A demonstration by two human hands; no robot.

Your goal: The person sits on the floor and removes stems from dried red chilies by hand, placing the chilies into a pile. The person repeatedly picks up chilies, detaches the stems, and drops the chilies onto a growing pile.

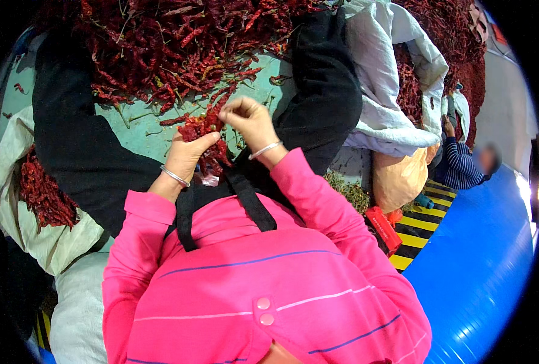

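My left hand point(184, 154) holds a bunch of dried red chillies point(199, 127) above my lap, its thumb across them. Close against the upper right of that bunch, my right hand point(253, 125) has its thumb and fingers pinched together. Whether a stem or chilli is between those fingertips cannot be made out. Beyond both hands, a large heap of dried red chillies point(183, 50) spreads between my legs over a pale green surface point(128, 123). Loose chilli stems point(121, 116) lie scattered along the heap's near edge.
An open white sack point(378, 77) with chillies stands at the right; another pale sack point(32, 236) holding chillies is at the left. Green stems point(349, 193), an orange bag point(396, 177) and a red packet point(383, 230) lie right. A person in a striped top point(462, 164) is farther off.
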